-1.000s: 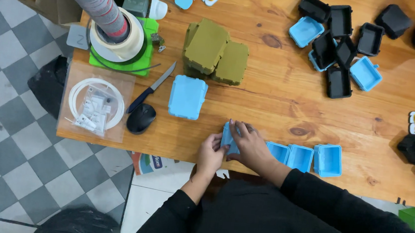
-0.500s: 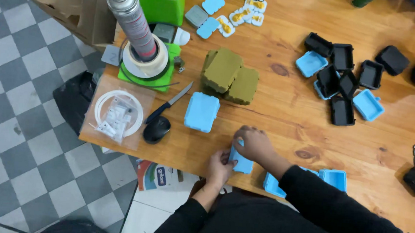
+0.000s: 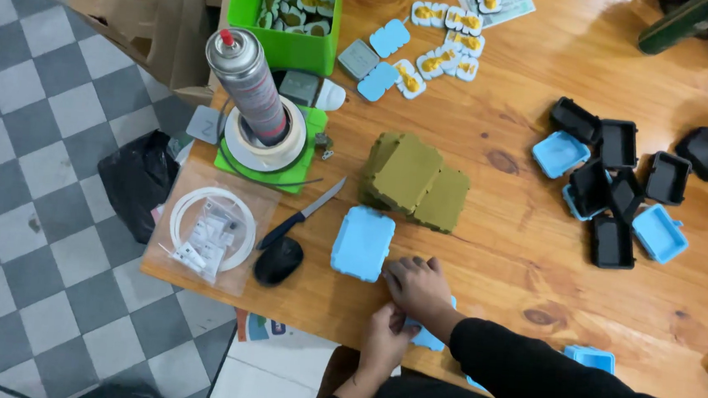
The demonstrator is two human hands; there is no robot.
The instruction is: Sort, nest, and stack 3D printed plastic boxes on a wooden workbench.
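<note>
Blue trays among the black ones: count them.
3 blue trays: one at the cluster's left edge, one at its lower right, one mostly covered by black trays; others may be hidden.

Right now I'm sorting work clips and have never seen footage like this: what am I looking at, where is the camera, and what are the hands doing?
There is no machine here. A person wears a camera on their head, so the one view looks straight down at their own two bare hands and a wooden table.

Both hands meet at the near edge. The right hand and left hand together hold a small light blue plastic piece, mostly hidden under them.

Just beside them lies a larger light blue case, then a stack of olive green foam pads, a knife and a black computer mouse. Farther left stands a spray can inside a tape roll, with a green bin behind. On the right is a scatter of black and blue trays.
</note>
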